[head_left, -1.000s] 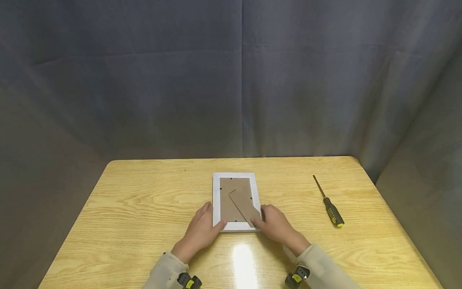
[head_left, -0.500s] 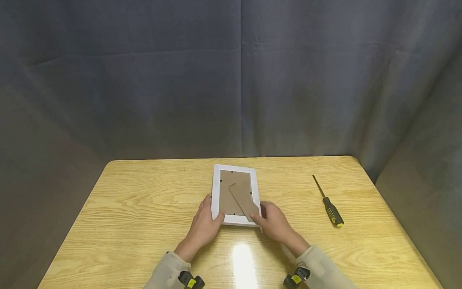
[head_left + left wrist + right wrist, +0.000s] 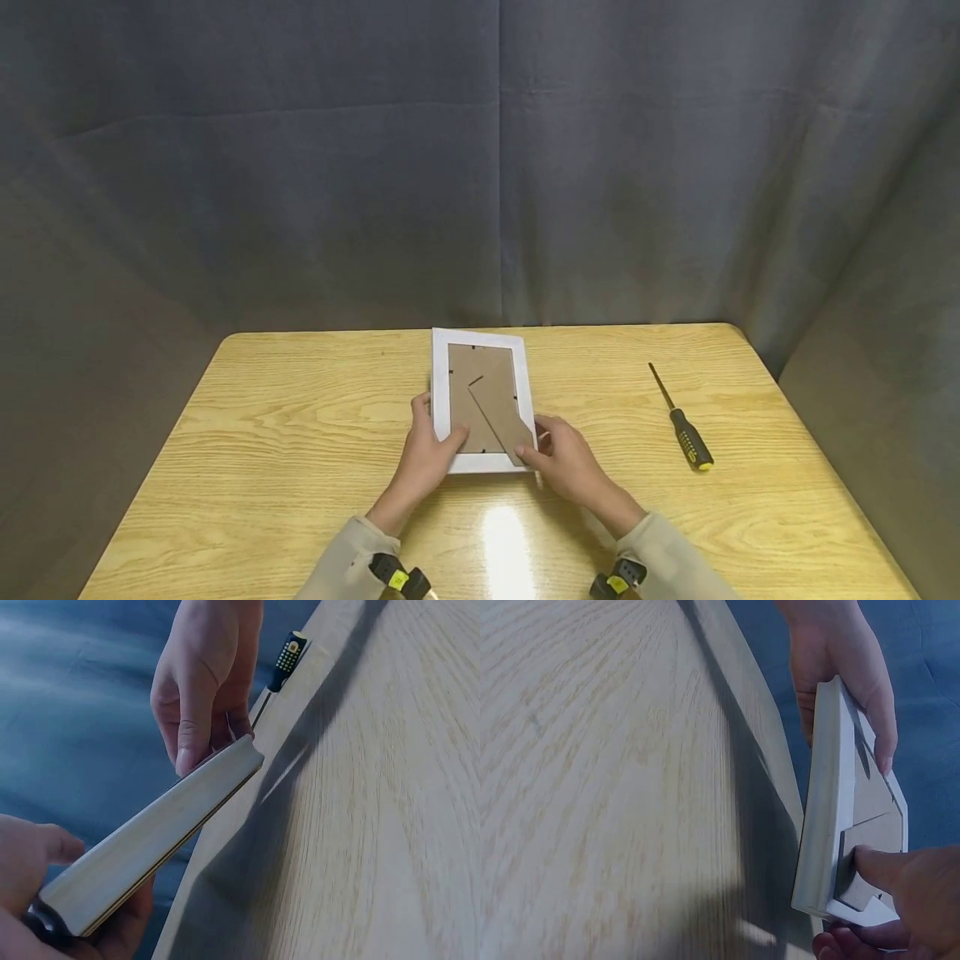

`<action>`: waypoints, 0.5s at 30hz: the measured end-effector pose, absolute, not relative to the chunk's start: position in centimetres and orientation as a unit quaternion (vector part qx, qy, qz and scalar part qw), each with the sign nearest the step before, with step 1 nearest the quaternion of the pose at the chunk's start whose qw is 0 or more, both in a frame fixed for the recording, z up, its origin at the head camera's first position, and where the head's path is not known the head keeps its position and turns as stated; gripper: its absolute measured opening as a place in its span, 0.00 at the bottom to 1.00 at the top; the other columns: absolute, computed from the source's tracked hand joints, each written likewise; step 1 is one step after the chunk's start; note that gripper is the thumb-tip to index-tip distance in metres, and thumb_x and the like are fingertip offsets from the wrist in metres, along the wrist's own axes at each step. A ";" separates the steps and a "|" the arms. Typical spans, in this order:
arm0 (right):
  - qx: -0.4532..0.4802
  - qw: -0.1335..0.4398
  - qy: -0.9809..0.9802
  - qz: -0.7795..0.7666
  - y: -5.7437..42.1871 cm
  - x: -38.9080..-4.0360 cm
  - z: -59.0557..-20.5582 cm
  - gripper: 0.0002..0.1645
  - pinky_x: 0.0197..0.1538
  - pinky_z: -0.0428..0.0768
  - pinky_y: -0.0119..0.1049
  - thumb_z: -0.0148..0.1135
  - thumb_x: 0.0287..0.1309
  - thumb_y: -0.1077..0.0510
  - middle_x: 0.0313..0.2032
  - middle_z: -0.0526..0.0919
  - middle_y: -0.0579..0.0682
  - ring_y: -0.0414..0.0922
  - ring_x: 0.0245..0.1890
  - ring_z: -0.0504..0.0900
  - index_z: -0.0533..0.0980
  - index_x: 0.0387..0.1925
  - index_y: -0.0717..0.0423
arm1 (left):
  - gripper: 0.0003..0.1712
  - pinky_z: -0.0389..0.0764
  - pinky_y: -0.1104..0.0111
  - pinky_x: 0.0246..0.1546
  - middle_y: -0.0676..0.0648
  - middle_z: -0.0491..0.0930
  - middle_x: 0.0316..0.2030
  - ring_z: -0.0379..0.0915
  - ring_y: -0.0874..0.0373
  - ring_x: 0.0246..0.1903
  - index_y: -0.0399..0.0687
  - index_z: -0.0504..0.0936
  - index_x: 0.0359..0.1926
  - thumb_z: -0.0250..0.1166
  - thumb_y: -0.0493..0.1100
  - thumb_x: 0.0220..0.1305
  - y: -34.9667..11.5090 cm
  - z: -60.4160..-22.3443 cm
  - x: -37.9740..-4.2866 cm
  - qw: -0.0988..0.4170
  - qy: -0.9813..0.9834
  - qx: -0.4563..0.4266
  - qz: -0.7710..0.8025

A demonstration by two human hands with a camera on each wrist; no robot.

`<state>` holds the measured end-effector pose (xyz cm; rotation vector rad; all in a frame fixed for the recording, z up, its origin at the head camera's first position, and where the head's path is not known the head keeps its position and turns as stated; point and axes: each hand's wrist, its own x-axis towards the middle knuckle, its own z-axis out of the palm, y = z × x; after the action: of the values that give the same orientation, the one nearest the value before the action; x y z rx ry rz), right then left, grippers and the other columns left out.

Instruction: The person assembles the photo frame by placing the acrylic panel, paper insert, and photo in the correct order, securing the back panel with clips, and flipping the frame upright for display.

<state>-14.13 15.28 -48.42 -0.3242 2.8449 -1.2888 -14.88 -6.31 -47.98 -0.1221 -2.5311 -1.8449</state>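
Observation:
A white picture frame (image 3: 442, 392) is held up off the table, its brown backing board (image 3: 487, 362) turned toward me. My left hand (image 3: 423, 454) grips its left side, thumb over the backing and fingers underneath. At the lower right corner, my right hand (image 3: 573, 462) pinches the frame, its thumb on the brown stand flap (image 3: 506, 429). In the left wrist view the frame's white edge (image 3: 150, 832) spans between both hands, tilted above the table. The right wrist view has the right thumb (image 3: 877, 868) pressing the flap. The frame's front is hidden.
A screwdriver (image 3: 690, 439) with a black and yellow handle lies on the right of the wooden table (image 3: 285, 467). Grey curtains (image 3: 360, 208) hang behind the table and at both sides.
The frame has risen from the table and tilted up toward me, shifting slightly left. My left hand has moved higher along its side. The screwdriver has stayed put.

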 end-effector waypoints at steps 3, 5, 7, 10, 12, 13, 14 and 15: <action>-0.102 0.001 0.907 -0.408 15.3 -14.2 -48.3 0.22 0.31 0.79 0.33 0.66 0.53 0.51 0.34 0.79 0.48 0.38 0.30 0.77 0.78 0.47 0.58 | 0.33 0.76 0.56 0.45 0.36 0.72 0.48 0.76 0.50 0.42 0.43 0.53 0.63 0.59 0.45 0.63 -6.2 -47.8 -14.9 0.011 -0.802 -0.035 -0.596; -0.104 0.002 0.908 -0.405 15.4 -14.3 -48.3 0.23 0.32 0.79 0.34 0.66 0.53 0.50 0.35 0.79 0.48 0.39 0.30 0.77 0.78 0.48 0.58 | 0.32 0.77 0.57 0.42 0.37 0.73 0.44 0.76 0.51 0.38 0.42 0.54 0.62 0.58 0.44 0.63 -6.1 -47.7 -14.9 0.017 -0.801 -0.033 -0.598; -0.110 0.009 0.910 -0.400 15.5 -14.3 -48.3 0.25 0.35 0.79 0.35 0.65 0.53 0.49 0.36 0.78 0.49 0.39 0.32 0.77 0.77 0.50 0.58 | 0.30 0.76 0.58 0.39 0.39 0.74 0.39 0.75 0.53 0.35 0.43 0.55 0.62 0.58 0.43 0.64 -6.1 -47.5 -14.9 0.023 -0.800 -0.030 -0.598; -0.129 0.016 0.915 -0.381 15.6 -14.1 -48.3 0.29 0.37 0.79 0.37 0.63 0.55 0.46 0.40 0.78 0.53 0.42 0.35 0.77 0.76 0.53 0.61 | 0.29 0.75 0.60 0.36 0.42 0.74 0.34 0.74 0.54 0.31 0.44 0.55 0.62 0.57 0.42 0.64 -6.0 -47.3 -14.8 0.027 -0.798 -0.030 -0.601; -0.138 0.017 0.921 -0.363 15.6 -14.0 -48.2 0.34 0.40 0.78 0.39 0.62 0.55 0.44 0.43 0.78 0.54 0.44 0.37 0.76 0.73 0.57 0.63 | 0.29 0.75 0.60 0.36 0.42 0.74 0.35 0.74 0.54 0.31 0.46 0.56 0.62 0.57 0.42 0.64 -6.1 -47.1 -14.7 0.031 -0.797 -0.032 -0.602; -0.139 0.013 0.926 -0.351 15.5 -13.9 -48.1 0.36 0.42 0.78 0.40 0.61 0.55 0.44 0.45 0.78 0.55 0.45 0.40 0.76 0.72 0.58 0.64 | 0.29 0.76 0.60 0.36 0.42 0.75 0.36 0.74 0.54 0.32 0.46 0.56 0.62 0.58 0.41 0.64 -6.1 -47.1 -14.7 0.032 -0.797 -0.034 -0.603; -0.140 0.006 0.930 -0.340 15.5 -13.8 -48.0 0.37 0.45 0.78 0.42 0.61 0.56 0.43 0.47 0.77 0.56 0.46 0.42 0.76 0.71 0.60 0.65 | 0.29 0.76 0.60 0.36 0.41 0.75 0.37 0.75 0.54 0.32 0.46 0.57 0.62 0.58 0.41 0.63 -6.1 -47.0 -14.7 0.036 -0.796 -0.035 -0.603; -0.136 -0.001 0.932 -0.336 15.4 -13.7 -47.9 0.39 0.48 0.77 0.43 0.61 0.55 0.43 0.50 0.76 0.57 0.48 0.45 0.75 0.69 0.61 0.65 | 0.29 0.76 0.60 0.37 0.41 0.76 0.38 0.75 0.54 0.33 0.47 0.57 0.61 0.58 0.41 0.63 -6.1 -46.9 -14.7 0.039 -0.797 -0.035 -0.602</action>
<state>-13.72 15.40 -47.86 -0.4278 2.9300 -1.0546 -14.67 -6.14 -46.95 -0.1079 -2.4439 -1.8452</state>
